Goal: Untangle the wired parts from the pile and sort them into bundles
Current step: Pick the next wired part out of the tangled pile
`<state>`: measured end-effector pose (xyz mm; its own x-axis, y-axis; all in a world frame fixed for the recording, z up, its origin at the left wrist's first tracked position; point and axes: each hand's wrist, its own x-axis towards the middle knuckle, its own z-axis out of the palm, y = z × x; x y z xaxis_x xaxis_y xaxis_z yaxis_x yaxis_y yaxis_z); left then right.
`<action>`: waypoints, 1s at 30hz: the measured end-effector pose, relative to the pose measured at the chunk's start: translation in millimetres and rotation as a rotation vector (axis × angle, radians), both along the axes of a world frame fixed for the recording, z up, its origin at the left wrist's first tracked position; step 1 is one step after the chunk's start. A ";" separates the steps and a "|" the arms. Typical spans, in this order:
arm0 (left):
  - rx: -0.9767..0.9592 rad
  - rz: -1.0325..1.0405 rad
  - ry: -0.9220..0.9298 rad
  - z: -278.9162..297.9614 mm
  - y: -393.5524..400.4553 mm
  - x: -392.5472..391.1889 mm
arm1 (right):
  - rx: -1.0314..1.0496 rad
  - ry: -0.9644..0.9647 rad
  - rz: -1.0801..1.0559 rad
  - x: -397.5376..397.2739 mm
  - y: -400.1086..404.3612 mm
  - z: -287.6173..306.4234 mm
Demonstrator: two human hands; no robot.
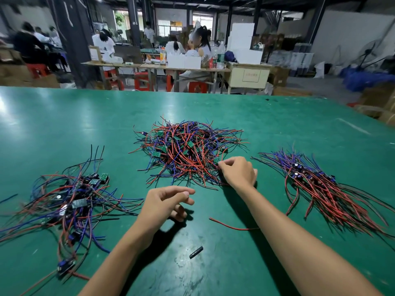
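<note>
Green table (64, 124): central pile (186, 150) between two sorted bundles. Your right hand (238, 173) pinches wire at pile's near edge, ready to tease out; left hand (164, 201) hovers loosely curled, empty.

Both forearms bare, no sleeves; left hand (165, 202) and right hand (238, 172) ungloved, no rings, no watch.

Dim workshop beyond the green table (64, 124): wooden benches (149, 66), red stools (142, 81), dark pillars (70, 28), bright window (170, 27).
</note>
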<state>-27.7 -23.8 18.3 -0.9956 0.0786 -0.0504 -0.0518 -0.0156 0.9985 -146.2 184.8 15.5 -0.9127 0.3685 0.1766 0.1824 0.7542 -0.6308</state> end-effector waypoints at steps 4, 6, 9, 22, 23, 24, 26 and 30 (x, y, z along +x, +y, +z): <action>-0.002 0.013 -0.008 -0.1 2.0 -1.5 | -0.142 0.254 -0.099 14.0 -2.4 2.4; 0.000 0.017 -0.017 -0.5 3.1 -2.0 | -0.332 0.372 -0.073 23.7 -3.4 6.7; 0.030 0.032 -0.030 -1.0 3.9 -2.2 | -0.426 0.505 0.121 50.9 -13.0 5.6; 0.423 0.058 -0.271 12.2 0.6 -6.0 | 0.046 0.532 1.083 118.1 -56.6 -1.0; 0.418 0.052 -0.265 13.0 0.7 -5.3 | 0.043 0.539 1.084 118.6 -55.0 0.1; 0.415 0.049 -0.259 13.8 1.4 -4.6 | 0.040 0.557 1.063 118.7 -52.7 1.4; 0.420 0.056 -0.252 12.9 1.5 -5.1 | 0.011 0.619 0.936 117.5 -49.3 4.9; 0.407 0.057 -0.266 9.8 -2.5 -8.3 | -0.089 0.506 0.533 105.0 -38.7 13.9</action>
<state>-36.0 -26.3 28.1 -0.9556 0.0908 -0.2803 -0.2922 -0.4123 0.8629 -41.2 146.1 29.4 -0.7865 -0.0696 0.6137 -0.5239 0.6014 -0.6032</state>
